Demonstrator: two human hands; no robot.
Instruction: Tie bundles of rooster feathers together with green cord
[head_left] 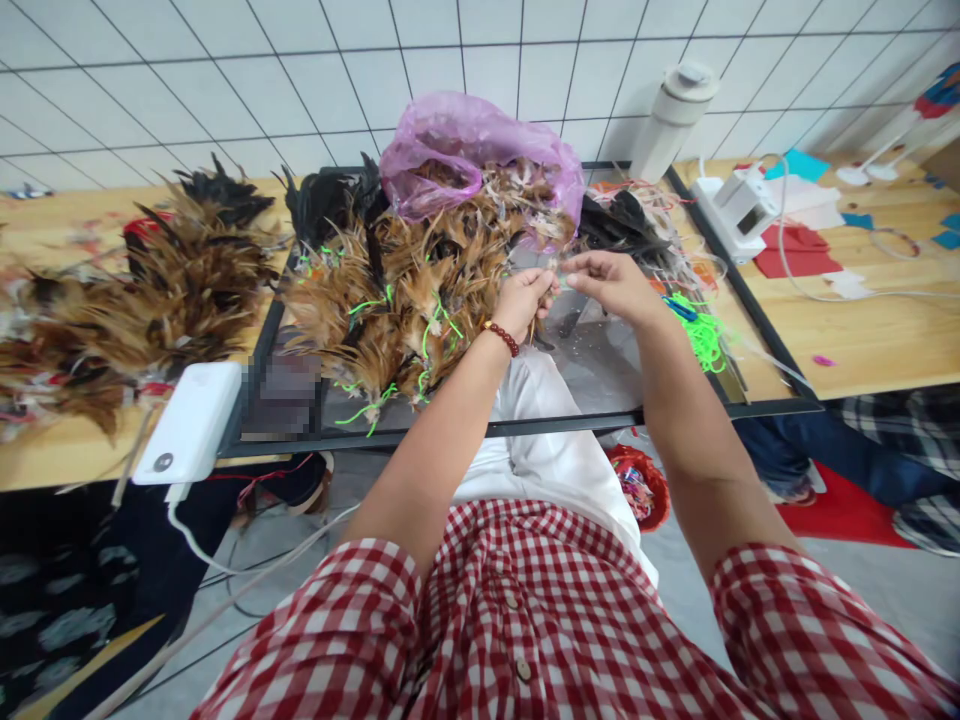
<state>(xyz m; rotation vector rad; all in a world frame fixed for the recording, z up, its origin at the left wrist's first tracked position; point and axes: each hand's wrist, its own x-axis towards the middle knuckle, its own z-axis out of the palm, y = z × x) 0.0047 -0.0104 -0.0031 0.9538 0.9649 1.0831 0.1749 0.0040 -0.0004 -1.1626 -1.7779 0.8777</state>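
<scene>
My left hand (527, 302), with a beaded bracelet (502, 338) at its wrist, is closed in a pinch. A small brown feather piece seems to be in it, mostly hidden by the fingers. Right beside it my right hand (611, 285) has thumb and forefinger drawn together at the same spot; what lies between them is too small to name. To the left lies a heap of brown feathers (405, 290), some bunches tied with bright green string (431, 325). Behind the hands, a pink plastic bag (480, 130) gapes over more brown feathers. Black feathers (626, 228) lie beyond my right hand.
A black-rimmed glass tray (480, 430) lies under the work. Green string (701, 335) is piled at its right, near a white power strip (731, 215) and white bottle (673, 120). A white power bank (191, 420) overhangs left; more feathers (172, 300) lie there. Tiled wall behind.
</scene>
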